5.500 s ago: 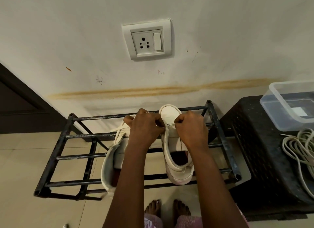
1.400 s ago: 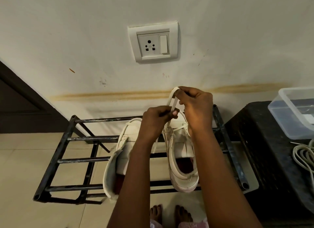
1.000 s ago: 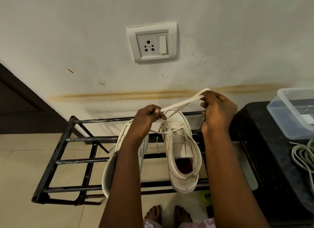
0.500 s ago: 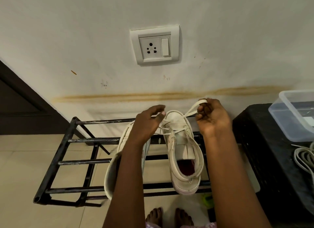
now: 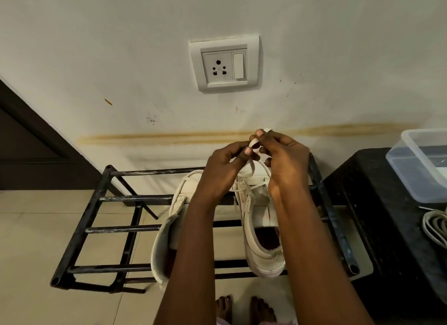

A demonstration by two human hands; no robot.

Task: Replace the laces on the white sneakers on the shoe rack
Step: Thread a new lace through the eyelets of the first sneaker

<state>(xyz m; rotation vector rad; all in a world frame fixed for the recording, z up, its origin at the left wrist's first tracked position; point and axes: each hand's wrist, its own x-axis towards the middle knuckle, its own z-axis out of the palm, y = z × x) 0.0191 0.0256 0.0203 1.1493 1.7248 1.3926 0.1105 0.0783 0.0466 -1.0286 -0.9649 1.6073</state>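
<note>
Two white sneakers on one black metal shoe rack (image 5: 96, 199), set against a stained wall below a socket plate (image 5: 224, 62).

Item, black stand (image 5: 377, 203) at the right of the rack: carries a clear plastic tub (image 5: 411, 177), contents dark and not identifiable, and a coil of pale cord (image 5: 435, 225) beside it, outside the tub.

Item, left sneaker (image 5: 169, 228): lies across the rack bars, tipped on its side, largely hidden by the forearm; whether it is laced cannot be told.

Item, right sneaker (image 5: 256, 228): upright on the bars, toe to the wall, dark red lining showing at the opening. Lace crossings show only near the toe; the rows toward the opening look unlaced.

Item, left hand (image 5: 222, 170): fingers curled, thumb and forefinger pinched on the lace (image 5: 251, 166).

Item, right hand (image 5: 285, 160): likewise closed, pinching the lace end just above the left; the two hands touch over the toe.

Judged step: drawing lace through the lower eyelets, early in the relacing. To do it well, keep the flat lace untwisted, even out both ends before moving up a row, and pull along the shoe so that it does not slide off the bars.
</note>
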